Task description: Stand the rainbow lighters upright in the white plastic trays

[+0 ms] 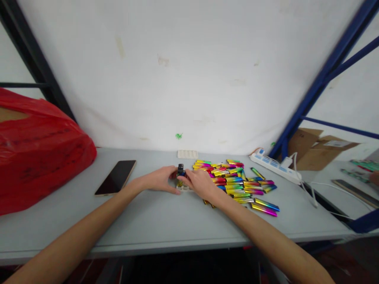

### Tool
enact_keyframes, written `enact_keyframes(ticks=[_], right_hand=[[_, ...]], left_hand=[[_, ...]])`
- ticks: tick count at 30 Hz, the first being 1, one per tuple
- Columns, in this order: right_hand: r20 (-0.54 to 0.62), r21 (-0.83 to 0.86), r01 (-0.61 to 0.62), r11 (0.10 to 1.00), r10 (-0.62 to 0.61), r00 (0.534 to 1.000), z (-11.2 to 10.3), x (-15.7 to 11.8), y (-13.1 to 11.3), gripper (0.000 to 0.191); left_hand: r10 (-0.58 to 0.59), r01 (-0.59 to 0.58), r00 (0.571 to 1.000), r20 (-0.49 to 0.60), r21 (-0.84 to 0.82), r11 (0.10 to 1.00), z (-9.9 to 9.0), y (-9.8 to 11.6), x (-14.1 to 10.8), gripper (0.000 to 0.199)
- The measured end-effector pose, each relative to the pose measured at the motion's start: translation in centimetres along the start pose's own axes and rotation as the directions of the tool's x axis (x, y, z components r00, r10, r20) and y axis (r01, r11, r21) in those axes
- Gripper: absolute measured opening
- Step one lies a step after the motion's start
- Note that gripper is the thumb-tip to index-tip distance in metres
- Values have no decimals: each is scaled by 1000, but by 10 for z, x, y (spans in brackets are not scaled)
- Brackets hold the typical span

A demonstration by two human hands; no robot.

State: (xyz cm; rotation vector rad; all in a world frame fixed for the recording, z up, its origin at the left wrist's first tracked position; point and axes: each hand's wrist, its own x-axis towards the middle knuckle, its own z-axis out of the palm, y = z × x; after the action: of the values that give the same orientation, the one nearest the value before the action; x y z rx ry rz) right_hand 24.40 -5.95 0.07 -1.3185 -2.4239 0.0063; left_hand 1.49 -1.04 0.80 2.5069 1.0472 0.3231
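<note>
Near the middle of the grey table [142,225], both hands meet around small dark pieces [181,170] above a white tray [186,188] that is partly covered. My left hand [162,179] curves round the left side, thumb and fingers apart; whether it touches the pieces is unclear. My right hand [197,182] pinches a small dark piece between thumb and fingers. Just right of it lies a heap of shiny multicoloured cylinders [233,182]. Behind the hands, another white tray [187,154] rests by the wall.
A dark phone [116,177] lies left of my left hand. At the far left is a red plastic bag [41,150]. A white power strip [275,167] with cables is at the back right, near a blue frame [322,79] and cardboard boxes [321,156].
</note>
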Motion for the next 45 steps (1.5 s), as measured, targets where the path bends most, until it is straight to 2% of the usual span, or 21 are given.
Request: enact_keyframes(ticks=[7, 12, 16, 21, 23, 24, 27, 30, 32, 35, 37, 42, 45], right_hand=[[101, -14, 118, 993, -116, 988, -3, -1, 8, 50], [82, -60, 62, 996, -57, 995, 4, 2, 3, 55], [46, 17, 56, 998, -57, 997, 3, 4, 5, 51], [-112, 52, 33, 998, -27, 993, -17, -1, 45, 32], [-124, 26, 35, 999, -32, 992, -24, -5, 68, 19], [-108, 14, 34, 999, -33, 994, -26, -7, 79, 15], [2, -18, -4, 1000, 4, 1000, -30, -12, 103, 22], [127, -50, -36, 998, 42, 991, -31, -14, 110, 16], [140, -74, -55, 996, 65, 988, -31, -13, 107, 17], [76, -53, -131, 990, 135, 988, -32, -12, 101, 25], [4, 26, -189, 982, 189, 982, -34, -11, 99, 31], [-229, 292, -168, 942, 240, 943, -34, -9, 101, 34], [-264, 384, -208, 899, 323, 909, -32, -6, 99, 46]], left_hand=[[-18, 19, 1000, -20, 31, 999, -1, 0, 0, 70], [-34, 34, 999, 7, 10, 999, -3, 2, -1, 70], [-30, 30, 1000, 8, 11, 999, -3, 2, -1, 72], [-54, 54, 999, -2, -3, 999, -1, 0, 0, 74], [-52, 52, 999, 4, -8, 999, -1, -1, 0, 75], [-52, 52, 999, 5, -5, 999, -1, -1, 0, 76], [-57, 57, 998, 11, -11, 998, -1, -2, 0, 76], [-59, 59, 998, 17, -20, 998, 0, -3, 0, 78], [-56, 57, 998, 16, -20, 998, 0, -2, 0, 79], [-51, 51, 999, 7, -14, 999, 0, -1, 0, 79], [-47, 47, 999, 3, -12, 999, -1, -1, 0, 78], [-40, 40, 999, 6, -19, 999, -1, 0, -1, 77], [-38, 38, 999, 10, -19, 999, -1, 1, -1, 76]])
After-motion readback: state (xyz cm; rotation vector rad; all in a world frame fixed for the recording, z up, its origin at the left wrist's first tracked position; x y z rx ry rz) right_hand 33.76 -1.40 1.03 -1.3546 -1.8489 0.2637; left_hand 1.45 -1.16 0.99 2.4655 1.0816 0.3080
